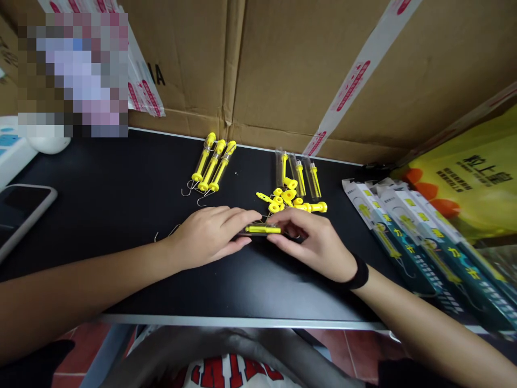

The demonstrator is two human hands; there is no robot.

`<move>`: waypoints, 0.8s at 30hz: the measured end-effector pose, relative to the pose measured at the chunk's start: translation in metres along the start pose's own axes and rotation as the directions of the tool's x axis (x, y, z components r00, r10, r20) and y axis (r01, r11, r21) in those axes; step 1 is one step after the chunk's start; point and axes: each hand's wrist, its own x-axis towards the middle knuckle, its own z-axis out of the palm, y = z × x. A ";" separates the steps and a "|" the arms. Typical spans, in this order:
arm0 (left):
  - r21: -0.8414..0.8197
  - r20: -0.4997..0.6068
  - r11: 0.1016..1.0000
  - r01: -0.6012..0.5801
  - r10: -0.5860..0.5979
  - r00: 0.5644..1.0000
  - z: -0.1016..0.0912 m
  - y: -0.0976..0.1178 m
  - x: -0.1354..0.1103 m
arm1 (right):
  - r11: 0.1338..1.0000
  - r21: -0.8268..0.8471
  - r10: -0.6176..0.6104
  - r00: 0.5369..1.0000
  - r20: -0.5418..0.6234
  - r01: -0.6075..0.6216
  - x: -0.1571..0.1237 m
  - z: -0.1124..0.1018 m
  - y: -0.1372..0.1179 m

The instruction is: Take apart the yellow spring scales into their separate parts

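Observation:
Between both hands lies a clear spring scale tube with a yellow core inside, held level over the black table. My left hand pinches its left end, and a metal hook sticks out behind that wrist. At the other end, the thumb and fingers of my right hand are closed on the tube. Just beyond the fingers is a loose pile of yellow plastic parts. Three clear tubes with yellow cores lie behind the pile. To the left rest three spring scales with yellow caps and wire hooks.
Several carded spring scale packs overlap on the right, beside a yellow plastic bag. A phone lies at the left edge near a white device. A large cardboard box walls off the table's far edge.

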 end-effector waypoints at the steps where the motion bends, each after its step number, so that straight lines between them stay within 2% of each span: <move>1: -0.011 0.009 0.999 0.044 -0.044 0.999 0.000 -0.002 0.000 | 0.996 0.072 0.049 0.999 -0.024 -0.047 0.001 -0.002 0.002; 5: -0.094 0.026 0.984 0.152 -0.150 0.988 0.003 -0.008 0.001 | 0.908 0.391 0.189 0.980 -0.061 -0.151 0.006 -0.009 0.008; 9: -0.157 0.031 0.973 0.172 -0.169 0.985 0.004 -0.008 0.001 | 0.813 0.547 0.254 0.967 -0.023 -0.201 0.009 -0.012 0.012; 15: -0.283 0.048 0.932 0.226 -0.222 0.974 0.004 -0.008 0.002 | 0.743 0.645 0.342 0.930 -0.135 -0.179 0.010 -0.016 0.015; 18: -0.333 0.062 0.916 0.222 -0.214 0.975 0.004 -0.009 0.003 | 0.738 0.653 0.368 0.912 -0.179 -0.170 0.011 -0.018 0.014; 24: -0.347 0.094 0.909 0.231 -0.212 0.973 0.002 -0.008 0.003 | 0.749 0.640 0.366 0.912 -0.186 -0.170 0.012 -0.018 0.016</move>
